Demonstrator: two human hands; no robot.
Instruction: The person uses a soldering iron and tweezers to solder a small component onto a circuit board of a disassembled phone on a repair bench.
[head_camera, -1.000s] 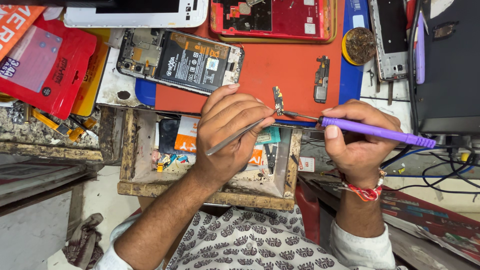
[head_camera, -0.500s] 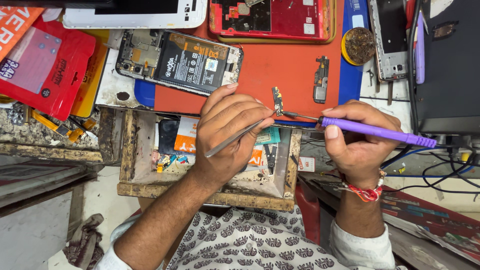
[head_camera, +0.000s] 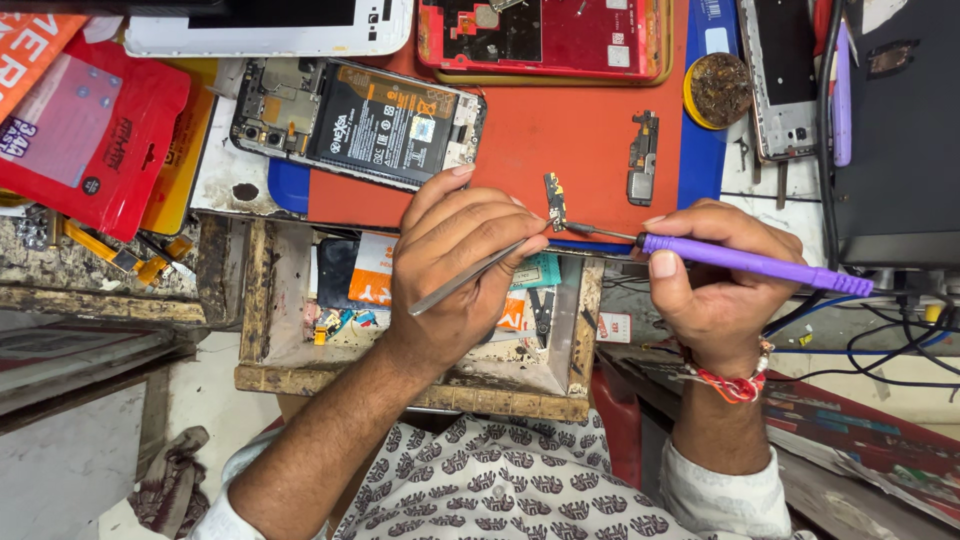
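nothing has shifted: left hand (head_camera: 455, 265) still pinches tweezers (head_camera: 470, 275) on the small board (head_camera: 554, 200), right hand (head_camera: 715, 275) still grips the purple screwdriver (head_camera: 750, 262).

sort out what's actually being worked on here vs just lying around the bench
In use:
- left hand holding tweezers
- right hand holding purple soldering iron
- small circuit board at the tips

Lying about:
- opened phone
- red phone frame
- tip-cleaner tin
- red pouch

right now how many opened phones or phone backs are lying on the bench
4: black opened phone with battery above the left hand; red phone frame at top centre; white device top left; grey phone top right. Others may be hidden.
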